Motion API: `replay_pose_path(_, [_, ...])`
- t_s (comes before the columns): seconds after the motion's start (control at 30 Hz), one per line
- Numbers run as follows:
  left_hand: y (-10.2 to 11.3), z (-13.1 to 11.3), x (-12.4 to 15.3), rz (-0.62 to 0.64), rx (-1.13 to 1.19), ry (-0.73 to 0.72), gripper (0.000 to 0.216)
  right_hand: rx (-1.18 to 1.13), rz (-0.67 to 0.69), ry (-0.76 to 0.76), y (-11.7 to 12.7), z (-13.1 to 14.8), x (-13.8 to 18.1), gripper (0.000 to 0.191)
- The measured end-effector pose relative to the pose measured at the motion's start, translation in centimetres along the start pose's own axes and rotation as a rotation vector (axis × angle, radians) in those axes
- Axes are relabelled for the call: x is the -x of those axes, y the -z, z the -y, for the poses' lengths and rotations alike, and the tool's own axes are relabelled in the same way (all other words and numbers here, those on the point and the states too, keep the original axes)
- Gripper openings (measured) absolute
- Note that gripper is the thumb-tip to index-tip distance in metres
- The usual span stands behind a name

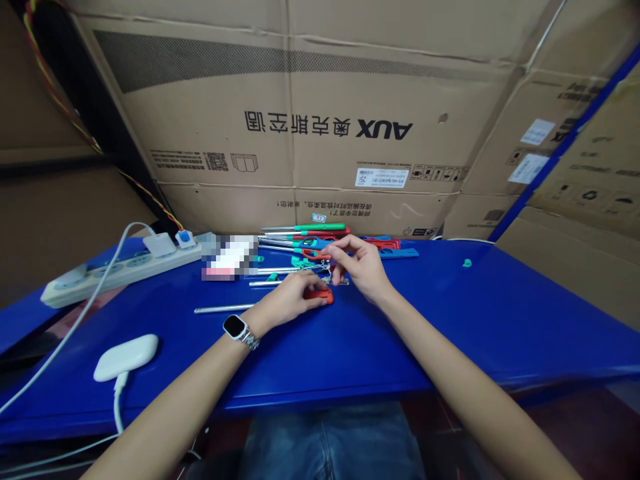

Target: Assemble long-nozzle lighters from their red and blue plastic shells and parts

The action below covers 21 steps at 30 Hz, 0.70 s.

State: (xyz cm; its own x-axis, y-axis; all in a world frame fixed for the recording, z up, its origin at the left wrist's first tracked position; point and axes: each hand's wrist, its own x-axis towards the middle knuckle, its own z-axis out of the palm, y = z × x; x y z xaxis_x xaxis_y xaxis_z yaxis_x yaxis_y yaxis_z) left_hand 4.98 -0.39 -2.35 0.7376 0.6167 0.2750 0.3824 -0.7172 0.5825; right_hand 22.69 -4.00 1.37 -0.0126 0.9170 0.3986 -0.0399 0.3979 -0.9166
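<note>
My left hand (290,300), with a smartwatch on its wrist, is closed on a small red plastic handle (323,294) that rests on the blue table (450,313). My right hand (360,263) hovers just above and to the right, fingers pinched on a small metal piece (327,268) too small to name. Behind both hands lies a pile of lighters or similar tools with red, green and blue handles and long metal rods (325,243). A loose metal rod (225,308) lies left of my left hand.
A white power strip (120,267) with plugs sits at the left back. A white charger box (126,357) with its cable lies front left. A small green part (467,263) lies at the right. Large cardboard boxes (320,120) wall off the back.
</note>
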Motion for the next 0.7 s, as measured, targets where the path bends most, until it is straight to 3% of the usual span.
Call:
replay_pose_path(0.17, [0.0,0.0,0.0,0.01,0.012,0.012,0.028,-0.03,-0.075,-0.022,-0.8,-0.4,-0.2,0.052])
replay_pose_path(0.43, [-0.1,0.0,0.0,-0.001,0.035,0.012,0.026,-0.014,0.082,-0.015,0.2,-0.2,0.2,0.042])
replay_pose_path(0.53, [-0.2,0.2,0.1,-0.008,0.016,-0.008,0.027,-0.001,0.032,-0.005,0.1,-0.1,-0.2,0.04])
replay_pose_path(0.7, [-0.2,0.3,0.1,0.013,-0.002,-0.016,0.027,-0.051,-0.024,-0.024,-0.4,-0.2,-0.4,0.054])
